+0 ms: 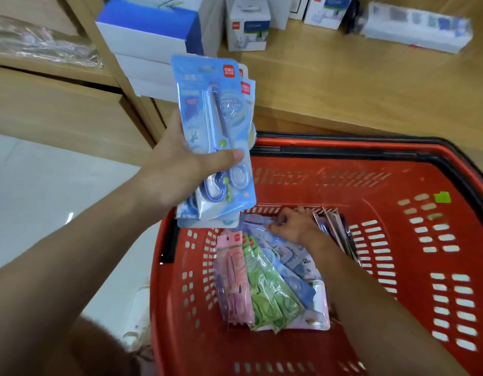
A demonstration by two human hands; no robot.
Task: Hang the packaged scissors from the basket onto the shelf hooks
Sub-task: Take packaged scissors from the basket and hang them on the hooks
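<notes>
Reached in from the bottom edge with two bare forearms, the right one down into a red slotted plastic basket (370, 164), the left one up and away.

Found, just nearer than the right hand (291, 226), a fan of flat carded scissor packets in pink, green and blue (262, 289) on the basket floor, long axes running away toward that hand. Curled the right fingers down onto the farthest blue packet of the pile; could not tell whether pinching it or merely touching it. Noted some dark slim packets (332, 229) standing on edge just right of that hand.

Gripped, up and left of the right hand, a stack of blue carded scissor packs (207, 109) in the left hand (180, 164), thumb across the front, fingers hidden behind, long axis upright, hang-tab end farthest from the wrist.

Judged the right hand the nearer one for the next pickup: lift up and leftward to join the stack.

Saw beyond both hands only a pale wooden shelf (343, 77) with white cardboard boxes (247, 25); no hooks in view.
</notes>
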